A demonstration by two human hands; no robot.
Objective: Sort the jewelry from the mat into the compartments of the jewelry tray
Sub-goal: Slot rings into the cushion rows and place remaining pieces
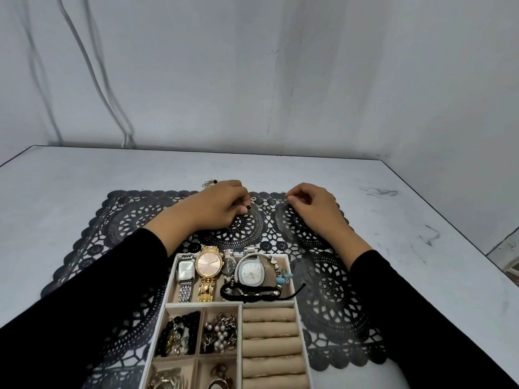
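Jewelry tray (240, 346), nearest the viewer, sits on the black lace mat (331, 290). Its small compartments hold beads and chains. The far compartment is crowded with watches, among them a gold watch (209, 265). The ring rolls (269, 346) appear to hold rings, though they are too small to confirm.

Left hand (222, 206), at the mat's far edge: fingers curled, pinching a black-beaded piece (248, 207), with a small silver part showing just beyond the fingertips. Right hand (311, 204), beside it: fingers curled with the tips drawn together on the mat. It cannot be determined what it grips, if anything.

Risks noted:
- The pinched piece is tiny and the mat is openwork. If it slips it would likely snag in the holes or be lost against the dark pattern.
- A small wire piece (210, 183) lies on the table (421, 192) just off the mat, close to the left hand, and could be overlooked or knocked away.
- The black cord bracelet (250, 292) trails its tail over the tray's right rim. A sleeve drawn back across it could catch it and drag it out.
- The watch straps overhang the far rim, so a forearm could knock the watches out of place.
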